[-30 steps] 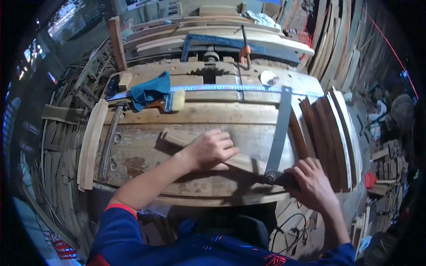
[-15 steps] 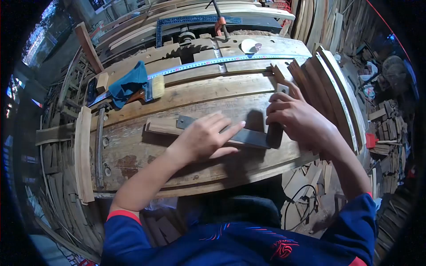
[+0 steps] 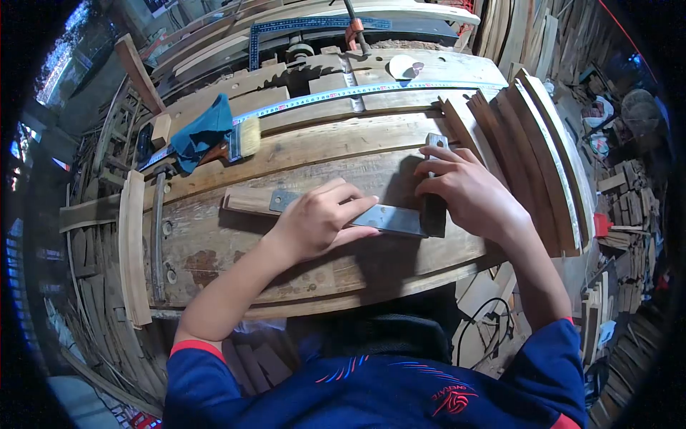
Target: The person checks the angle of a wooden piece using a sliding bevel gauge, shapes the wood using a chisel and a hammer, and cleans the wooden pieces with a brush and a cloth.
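Steel blade [image 3: 389,219] of the square lies along the wood strip [image 3: 246,199] on the bench [image 3: 336,171], strip end poking out at 10 o'clock of my left hand [image 3: 318,218]. Left is clamped over blade and strip together. Right hand [image 3: 468,186] has its fingers wrapped on the dark stock [image 3: 434,207], 3 o'clock of the left; stock points roughly 12 to 6.

Risks, my read: strip sits at a slant with no stop that I can see, so uneven push from the right could swing it. If left eases off, blade skates and the angle is lost. Stock not seated flat on the strip end = false reading; can't tell contact, fingers and shadow cover it. Left thumb near the blade edge, could get nipped.

Writing: tape [image 3: 329,96] at 12 has digits, too small to call reliably. Blue square [image 3: 314,27] beyond it has scale marks, unreadable. Lettering by the red emblem [image 3: 454,402] on my shirt at 5: can't make it out for sure. No brand legible.
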Demonstrator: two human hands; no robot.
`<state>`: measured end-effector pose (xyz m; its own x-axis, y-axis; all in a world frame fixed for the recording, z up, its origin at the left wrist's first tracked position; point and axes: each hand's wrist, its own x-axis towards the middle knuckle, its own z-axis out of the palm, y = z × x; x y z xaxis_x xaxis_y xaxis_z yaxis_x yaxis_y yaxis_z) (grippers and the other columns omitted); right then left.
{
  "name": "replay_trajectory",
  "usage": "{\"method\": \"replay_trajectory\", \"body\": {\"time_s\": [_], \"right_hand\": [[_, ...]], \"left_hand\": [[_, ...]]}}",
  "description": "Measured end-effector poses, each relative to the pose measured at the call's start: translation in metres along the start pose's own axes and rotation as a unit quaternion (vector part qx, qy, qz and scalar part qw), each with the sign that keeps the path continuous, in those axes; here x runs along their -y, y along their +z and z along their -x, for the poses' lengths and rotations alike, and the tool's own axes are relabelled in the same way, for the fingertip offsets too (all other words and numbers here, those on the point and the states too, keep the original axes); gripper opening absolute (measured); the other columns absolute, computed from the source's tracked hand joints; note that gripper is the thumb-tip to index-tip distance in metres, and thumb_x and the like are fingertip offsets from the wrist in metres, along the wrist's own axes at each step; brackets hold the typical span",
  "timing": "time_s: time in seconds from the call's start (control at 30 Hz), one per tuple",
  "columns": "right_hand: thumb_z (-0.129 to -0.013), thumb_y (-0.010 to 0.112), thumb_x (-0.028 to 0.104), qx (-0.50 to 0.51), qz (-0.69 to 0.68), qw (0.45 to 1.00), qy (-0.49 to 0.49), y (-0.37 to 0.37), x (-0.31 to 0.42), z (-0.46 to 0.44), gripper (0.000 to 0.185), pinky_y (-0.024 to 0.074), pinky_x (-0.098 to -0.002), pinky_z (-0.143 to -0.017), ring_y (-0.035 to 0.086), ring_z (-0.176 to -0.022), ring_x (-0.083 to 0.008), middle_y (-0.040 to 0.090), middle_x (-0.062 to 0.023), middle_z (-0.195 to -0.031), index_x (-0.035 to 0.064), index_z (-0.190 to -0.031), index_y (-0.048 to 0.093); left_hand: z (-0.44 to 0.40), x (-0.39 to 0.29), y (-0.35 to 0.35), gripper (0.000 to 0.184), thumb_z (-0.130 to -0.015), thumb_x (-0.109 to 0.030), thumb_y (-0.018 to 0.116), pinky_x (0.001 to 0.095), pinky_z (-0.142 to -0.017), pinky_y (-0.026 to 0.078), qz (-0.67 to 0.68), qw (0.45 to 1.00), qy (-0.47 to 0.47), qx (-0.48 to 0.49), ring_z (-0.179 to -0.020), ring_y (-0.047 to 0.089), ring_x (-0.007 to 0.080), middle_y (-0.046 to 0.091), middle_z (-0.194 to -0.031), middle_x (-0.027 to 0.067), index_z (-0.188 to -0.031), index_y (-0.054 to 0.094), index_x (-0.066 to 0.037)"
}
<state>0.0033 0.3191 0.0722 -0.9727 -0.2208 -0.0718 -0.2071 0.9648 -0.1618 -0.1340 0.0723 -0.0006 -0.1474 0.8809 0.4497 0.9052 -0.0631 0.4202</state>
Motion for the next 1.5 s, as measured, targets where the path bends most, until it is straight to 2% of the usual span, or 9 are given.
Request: {"method": "replay_trajectory", "body": {"time_s": [0.3,0.43,0.53,0.7,0.87,0.93,1.17,1.4,1.5], "right_hand": [[-0.082,0.060,-0.001,-0.041,-0.004,0.999,0.030,-0.005,0.004,0.022,0.028,0.0370,-0.0474,-0.116,0.051,-0.138,-0.0306,0.068,-0.0081,-0.126,0.0087,-0.105,0.073],[-0.068,0.073,-0.005,-0.041,-0.088,0.982,0.161,-0.027,0.015,0.077,0.050,0.0415,-0.0473,-0.112,0.058,-0.133,-0.0278,0.070,-0.0113,-0.127,0.0082,-0.117,0.072],[-0.069,0.071,-0.009,-0.104,-0.394,0.871,0.274,-0.018,0.030,0.110,0.052,0.0436,-0.0477,-0.111,0.061,-0.129,-0.0283,0.069,-0.0182,-0.125,0.0018,-0.119,0.067],[-0.086,0.071,0.010,-0.258,-0.730,0.631,0.057,0.053,0.055,0.114,0.060,0.0389,-0.0613,-0.113,0.060,-0.121,-0.0408,0.061,-0.0252,-0.125,0.0001,-0.139,0.045],[-0.100,0.063,0.032,-0.225,-0.815,0.533,0.027,0.070,0.068,0.067,0.083,0.0436,-0.0562,-0.108,0.063,-0.109,-0.0377,0.060,-0.0175,-0.114,0.0025,-0.162,0.018],[-0.102,0.060,0.036,-0.214,-0.843,0.494,0.014,0.070,0.068,0.051,0.079,0.0472,-0.0526,-0.103,0.062,-0.106,-0.0327,0.058,-0.0155,-0.112,-0.0009,-0.160,0.022],[-0.109,0.041,0.034,-0.196,-0.921,0.334,0.031,0.077,0.044,0.037,0.066,0.0488,-0.0461,-0.093,0.056,-0.094,-0.0220,0.055,-0.0089,-0.107,-0.0029,-0.160,0.023],[-0.106,0.045,0.036,-0.240,-0.912,0.330,0.033,0.086,0.011,0.032,0.047,0.0480,-0.0372,-0.079,0.051,-0.082,-0.0179,0.053,-0.0047,-0.093,-0.0001,-0.135,0.048],[-0.105,0.050,0.029,-0.260,-0.840,0.453,0.148,0.080,-0.003,0.033,0.024,0.0504,-0.0310,-0.060,0.054,-0.066,-0.0142,0.059,-0.0053,-0.086,0.0056,-0.111,0.051]], "left_hand": [[-0.007,-0.007,-0.011,0.079,-0.073,-0.050,0.086,0.0435,-0.088,0.054,-0.128,0.990,0.014,-0.052,-0.099,0.065,0.0335,0.067,-0.118,0.0132,-0.140,0.061,-0.015],[-0.009,0.001,-0.024,0.107,-0.064,-0.063,0.087,0.0487,-0.101,0.048,-0.191,0.975,-0.026,-0.114,-0.114,0.060,0.0384,0.059,-0.135,0.0153,-0.155,0.046,-0.023],[-0.003,0.001,-0.025,0.108,-0.069,-0.072,0.080,0.0471,-0.091,0.055,-0.155,0.978,-0.130,-0.042,-0.107,0.066,0.0342,0.061,-0.127,0.0184,-0.154,0.046,-0.016],[-0.002,-0.010,-0.005,0.090,-0.083,-0.073,0.068,0.0510,-0.081,0.057,-0.186,0.926,-0.327,0.029,-0.093,0.071,0.0392,0.066,-0.112,0.0222,-0.141,0.055,-0.006],[-0.016,-0.038,-0.036,0.073,-0.094,-0.059,0.062,0.0581,-0.093,0.052,-0.137,0.892,-0.412,0.124,-0.110,0.065,0.0461,0.059,-0.125,0.0275,-0.138,0.055,-0.001],[-0.016,-0.038,-0.042,0.068,-0.096,-0.054,0.061,0.0590,-0.096,0.050,-0.119,0.887,-0.409,0.175,-0.115,0.063,0.0460,0.055,-0.129,0.0289,-0.138,0.054,-0.001],[-0.019,-0.021,-0.024,0.057,-0.102,-0.035,0.056,0.0565,-0.068,0.059,-0.128,0.897,-0.409,0.111,-0.077,0.071,0.0489,0.069,-0.079,0.0300,-0.130,0.051,0.014],[-0.025,-0.024,-0.032,0.053,-0.102,-0.036,0.056,0.0609,-0.077,0.057,-0.084,0.906,-0.403,0.096,-0.083,0.070,0.0529,0.068,-0.083,0.0355,-0.128,0.051,0.011],[-0.021,-0.009,-0.029,0.054,-0.097,-0.044,0.063,0.0612,-0.074,0.055,-0.114,0.906,-0.403,0.063,-0.080,0.070,0.0498,0.068,-0.080,0.0287,-0.124,0.050,0.001]]}}
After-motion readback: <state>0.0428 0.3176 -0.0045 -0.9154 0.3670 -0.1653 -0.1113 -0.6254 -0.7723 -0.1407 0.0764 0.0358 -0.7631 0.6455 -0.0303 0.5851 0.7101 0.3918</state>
